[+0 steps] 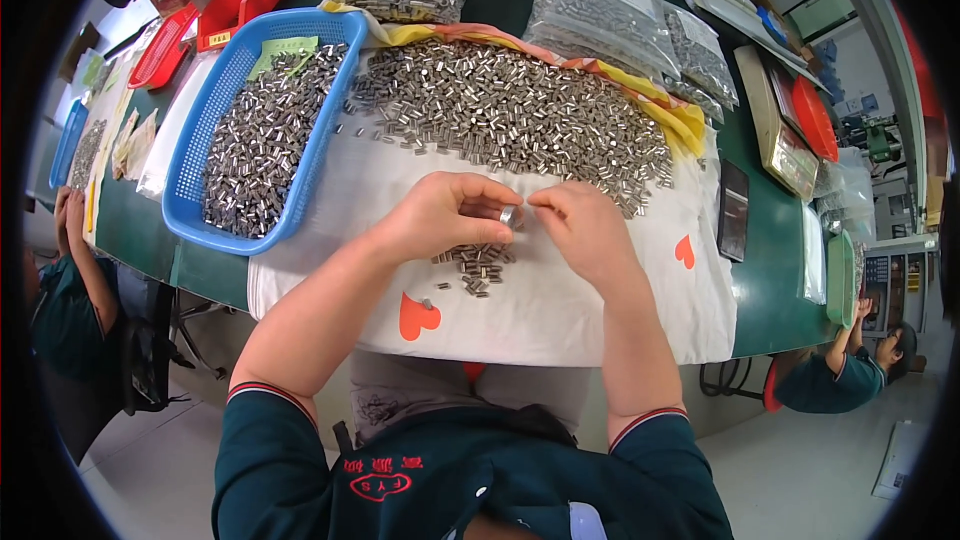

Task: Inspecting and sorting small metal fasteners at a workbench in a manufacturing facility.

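My left hand pinches a short, shiny metal sleeve between thumb and fingers. Close to its right, my right hand has thumb and forefinger pressed together; whatever they hold, if anything, is too small to make out. Below both hands lies a small pile of metal cylinders, partly covered by the left hand. One loose cylinder sits by a red heart printed on the white cloth. A broad heap of similar cylinders spreads beyond my hands.
Left of the heap stands a blue basket holding more cylinders. A rolled yellow-orange cloth borders the heap, with bags of metal parts behind. A phone lies right. Other people work at both sides.
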`<state>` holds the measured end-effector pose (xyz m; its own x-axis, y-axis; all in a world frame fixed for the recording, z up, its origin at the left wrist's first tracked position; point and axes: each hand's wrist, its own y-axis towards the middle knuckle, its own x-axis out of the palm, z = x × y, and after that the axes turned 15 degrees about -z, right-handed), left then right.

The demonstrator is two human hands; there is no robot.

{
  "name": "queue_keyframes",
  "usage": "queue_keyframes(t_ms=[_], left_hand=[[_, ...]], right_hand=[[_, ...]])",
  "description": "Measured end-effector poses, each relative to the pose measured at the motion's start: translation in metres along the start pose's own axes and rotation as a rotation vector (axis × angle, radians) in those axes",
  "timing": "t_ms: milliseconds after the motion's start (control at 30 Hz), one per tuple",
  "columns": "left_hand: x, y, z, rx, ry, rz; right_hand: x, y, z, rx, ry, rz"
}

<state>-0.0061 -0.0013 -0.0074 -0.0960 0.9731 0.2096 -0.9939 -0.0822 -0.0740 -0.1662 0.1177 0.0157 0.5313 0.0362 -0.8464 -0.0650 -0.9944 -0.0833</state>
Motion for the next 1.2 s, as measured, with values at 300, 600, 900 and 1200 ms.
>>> queue_keyframes(t_ms=[300,600,900,1200], left_hand=[[0.003,-0.003,-0.002,-0.066,-0.016,-0.038],[0.003,-0.002,0.004,-0.074,0.009,-0.077],[-0.003,-0.002,0.002,-0.021,-0.064,0.024],[-0.004,0.0,-0.002,0.049,-0.168,0.065]], right_hand=[[-0.022,-0.009,0.011,0.02,0.131,-0.071],[-0.009,-0.001,0.015,0.185,-0.116,0.014],[-0.01,-0.004,0.013,0.243,-0.139,-0.037],[-0.008,-0.001,-0.02,0.023,0.559,-0.019]])
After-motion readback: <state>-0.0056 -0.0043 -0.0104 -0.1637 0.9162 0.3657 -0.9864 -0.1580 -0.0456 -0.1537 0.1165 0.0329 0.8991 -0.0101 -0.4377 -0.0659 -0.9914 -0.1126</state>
